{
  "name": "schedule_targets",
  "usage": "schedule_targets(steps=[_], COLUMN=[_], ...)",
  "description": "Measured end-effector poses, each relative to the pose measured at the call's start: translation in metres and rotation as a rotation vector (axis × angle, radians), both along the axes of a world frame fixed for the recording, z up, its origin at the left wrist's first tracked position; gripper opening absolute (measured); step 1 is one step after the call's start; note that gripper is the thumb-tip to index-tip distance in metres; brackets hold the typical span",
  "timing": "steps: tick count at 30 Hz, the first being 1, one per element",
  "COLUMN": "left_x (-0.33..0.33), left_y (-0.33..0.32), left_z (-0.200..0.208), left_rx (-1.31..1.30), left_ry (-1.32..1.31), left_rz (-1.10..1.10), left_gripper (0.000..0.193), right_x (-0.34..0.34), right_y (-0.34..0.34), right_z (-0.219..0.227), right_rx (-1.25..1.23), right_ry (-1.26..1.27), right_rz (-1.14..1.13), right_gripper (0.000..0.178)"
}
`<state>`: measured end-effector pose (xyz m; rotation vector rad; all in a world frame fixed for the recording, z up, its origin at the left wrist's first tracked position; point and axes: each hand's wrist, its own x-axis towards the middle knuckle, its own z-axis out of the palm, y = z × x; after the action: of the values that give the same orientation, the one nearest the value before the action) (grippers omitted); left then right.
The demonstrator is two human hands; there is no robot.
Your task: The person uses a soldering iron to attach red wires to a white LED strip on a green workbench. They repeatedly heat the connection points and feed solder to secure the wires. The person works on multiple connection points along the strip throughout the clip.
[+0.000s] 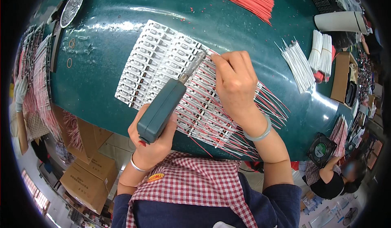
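My left hand (151,148) is wrapped round a dark green hand tool (162,110), blocky in body with a long metal tip. That tip slants up to the right over a sheet of white plastic parts (159,53) laid in rows with small metal pieces. At the sheet's upper right, my right hand (236,79) pinches the end of a thin wire beside the tool's tip. Many red and white wires (207,101) run from the rows on the right, their loose ends trailing past my right wrist. The exact contact of wire and tip is too small to tell.
A bundle of red wires (244,1) lies at the far side of the green table (106,83); white wire bundles (297,65) lie to the right. A metal bowl (72,9) sits far left. A fan (321,150) is at the right edge. Co-workers are at both sides.
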<state>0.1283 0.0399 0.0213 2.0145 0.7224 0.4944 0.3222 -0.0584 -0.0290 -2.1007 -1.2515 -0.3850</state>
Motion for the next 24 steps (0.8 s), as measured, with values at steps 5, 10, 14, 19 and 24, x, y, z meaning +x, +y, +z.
schedule_targets(steps=[5,10,14,19,24], left_x=[-0.022,-0.026,-0.020,-0.021,-0.023], left_y=[-0.002,-0.004,-0.010,-0.010,-0.005], left_z=[0.001,-0.003,0.000,0.008,0.007], left_rx=[-0.129,-0.169,-0.254,-0.330,-0.294], left_ry=[0.053,-0.106,-0.180,-0.198,-0.239], left_rz=[0.078,0.160,0.277,0.365,0.397], left_gripper=[0.027,0.032,0.032,0.028,0.025], right_x=[-0.001,0.000,0.008,0.060,0.090], right_y=[0.000,-0.002,-0.012,-0.071,-0.120], right_z=[0.000,0.002,0.012,0.030,0.013], right_rx=[-0.009,-0.011,0.018,-0.119,-0.308], right_ry=[0.001,0.018,0.091,-0.037,-0.075], right_rz=[0.007,0.006,-0.008,-0.295,-0.527], right_gripper=[0.025,0.024,0.020,0.020,0.020])
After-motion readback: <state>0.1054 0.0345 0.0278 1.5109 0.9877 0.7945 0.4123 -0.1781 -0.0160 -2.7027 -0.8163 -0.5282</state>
